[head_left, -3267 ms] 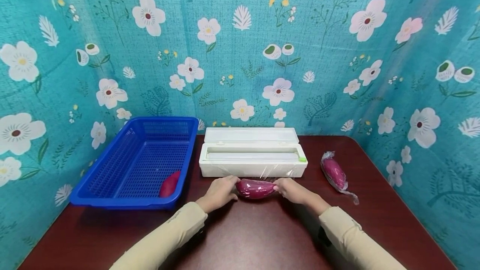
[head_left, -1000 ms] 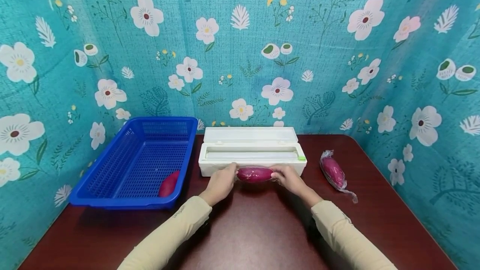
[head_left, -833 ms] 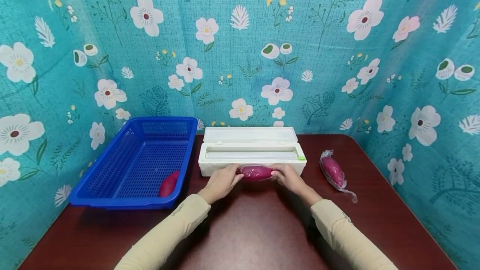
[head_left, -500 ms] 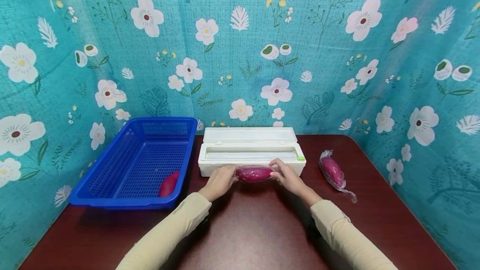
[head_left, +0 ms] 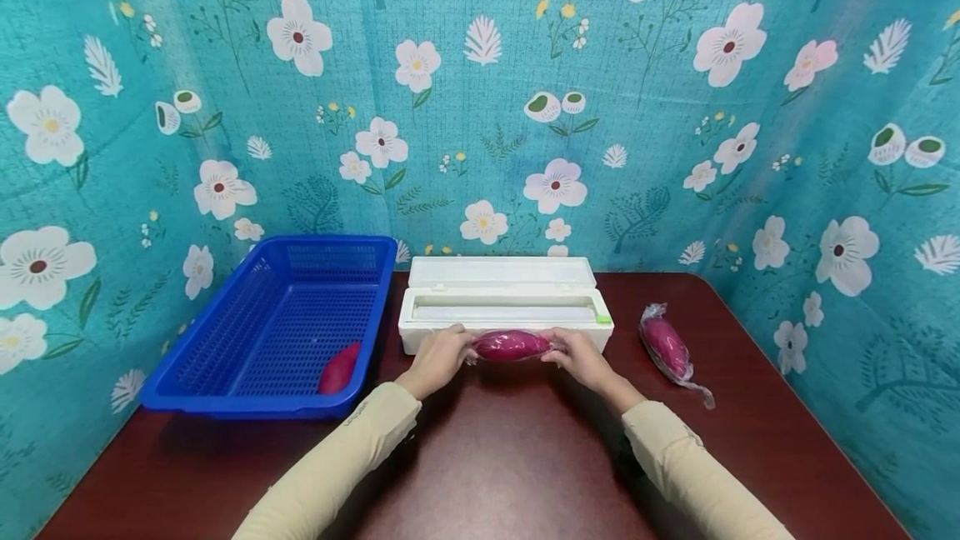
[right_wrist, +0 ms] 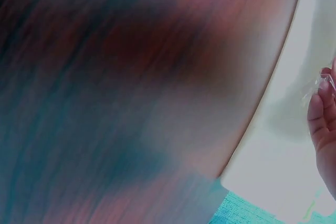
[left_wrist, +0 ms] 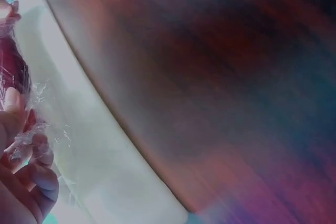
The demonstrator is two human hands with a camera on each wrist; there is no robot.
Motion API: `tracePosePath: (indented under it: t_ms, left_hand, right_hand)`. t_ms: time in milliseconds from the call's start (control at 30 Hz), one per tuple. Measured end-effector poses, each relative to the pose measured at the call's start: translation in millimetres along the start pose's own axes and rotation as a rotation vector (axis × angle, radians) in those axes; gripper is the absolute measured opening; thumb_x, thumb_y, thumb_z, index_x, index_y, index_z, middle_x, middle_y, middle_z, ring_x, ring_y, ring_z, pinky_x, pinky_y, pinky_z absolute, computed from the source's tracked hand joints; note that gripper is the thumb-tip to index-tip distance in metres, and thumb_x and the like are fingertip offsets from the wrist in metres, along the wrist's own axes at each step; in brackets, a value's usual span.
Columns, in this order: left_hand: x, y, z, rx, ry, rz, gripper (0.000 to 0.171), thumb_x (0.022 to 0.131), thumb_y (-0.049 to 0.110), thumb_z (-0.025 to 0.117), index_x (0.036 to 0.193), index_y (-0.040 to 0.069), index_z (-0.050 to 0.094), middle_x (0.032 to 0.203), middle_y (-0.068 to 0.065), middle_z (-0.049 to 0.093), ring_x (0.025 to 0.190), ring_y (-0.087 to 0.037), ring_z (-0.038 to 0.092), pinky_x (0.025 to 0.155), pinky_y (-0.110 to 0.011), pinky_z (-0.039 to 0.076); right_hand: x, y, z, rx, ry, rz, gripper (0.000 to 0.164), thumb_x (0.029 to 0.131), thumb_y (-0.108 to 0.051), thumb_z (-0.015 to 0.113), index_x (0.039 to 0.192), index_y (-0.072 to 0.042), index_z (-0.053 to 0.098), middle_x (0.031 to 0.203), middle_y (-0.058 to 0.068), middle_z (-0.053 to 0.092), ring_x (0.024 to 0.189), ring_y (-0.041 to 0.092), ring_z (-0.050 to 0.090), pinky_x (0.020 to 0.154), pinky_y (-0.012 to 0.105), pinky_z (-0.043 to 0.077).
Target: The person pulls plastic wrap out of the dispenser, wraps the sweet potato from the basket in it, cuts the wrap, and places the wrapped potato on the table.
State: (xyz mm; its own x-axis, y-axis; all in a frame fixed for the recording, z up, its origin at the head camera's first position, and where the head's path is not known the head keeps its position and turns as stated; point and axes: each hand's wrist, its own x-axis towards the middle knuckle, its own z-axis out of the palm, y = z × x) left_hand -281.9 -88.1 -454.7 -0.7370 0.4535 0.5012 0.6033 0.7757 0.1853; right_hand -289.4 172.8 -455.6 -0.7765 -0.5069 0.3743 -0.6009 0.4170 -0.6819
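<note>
A purple-red sweet potato [head_left: 512, 346] in clear plastic wrap is held level in front of the white wrap dispenser [head_left: 506, 342]. My left hand [head_left: 438, 359] pinches the wrap at its left end; in the left wrist view the thumb [left_wrist: 13, 100] and curled fingers hold crinkled film beside the sweet potato [left_wrist: 11, 66]. At the other end my right hand [head_left: 585, 359] pinches the wrap, and a scrap of film [right_wrist: 324, 78] shows at its fingertips in the right wrist view. The dispenser's lid stands open, with a roll of wrap [head_left: 504, 312] inside.
On the left stands a blue plastic basket [head_left: 243, 405] with one unwrapped purple-red sweet potato [head_left: 340, 369] in it. A wrapped sweet potato [head_left: 667, 347] with twisted film ends lies on the dark red table [head_left: 517, 465] to the right. A floral curtain [head_left: 450, 190] hangs behind.
Since the earliest frame, the sweet potato has been raised away from me toward the dispenser, and the film stretched from the dispenser no longer shows. Lately the fingers have shifted at both ends.
</note>
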Motion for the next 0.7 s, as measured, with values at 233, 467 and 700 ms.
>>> tracePosePath:
  t_ms: [233, 467, 700]
  left_hand:
    - [-0.2, 3.6, -0.5, 0.093, -0.006, 0.001, 0.005, 0.073, 0.023, 0.069, 0.071, 0.018, 0.068, 0.064, 0.007, 0.051, 0.06, -0.015, 0.057, 0.047, -0.028, 0.042]
    - [0.9, 6.0, 1.5, 0.102, -0.068, -0.014, 0.006, 0.068, 0.017, 0.074, 0.068, 0.017, 0.069, 0.067, 0.007, 0.059, 0.063, -0.014, 0.059, 0.049, -0.028, 0.044]
    - [3.7, 6.9, 5.7, 0.146, -0.119, -0.006, 0.014, 0.069, 0.016, 0.074, 0.061, 0.017, 0.062, 0.06, 0.004, 0.058, 0.058, -0.017, 0.059, 0.047, -0.03, 0.044]
  right_hand:
    - [-1, 13, 3, -0.116, 0.011, -0.057, 0.02, 0.073, 0.005, 0.067, 0.093, 0.008, 0.064, 0.082, 0.014, 0.065, 0.066, 0.015, 0.06, 0.054, 0.023, 0.049]
    - [-2, 14, 4, -0.26, 0.044, -0.165, 0.021, 0.069, 0.011, 0.069, 0.088, 0.003, 0.067, 0.084, 0.012, 0.066, 0.076, 0.018, 0.063, 0.065, 0.027, 0.051]
    - [-2, 13, 4, -0.316, 0.048, -0.158, 0.016, 0.068, 0.007, 0.072, 0.08, -0.004, 0.068, 0.08, 0.006, 0.065, 0.074, 0.015, 0.06, 0.066, 0.028, 0.05]
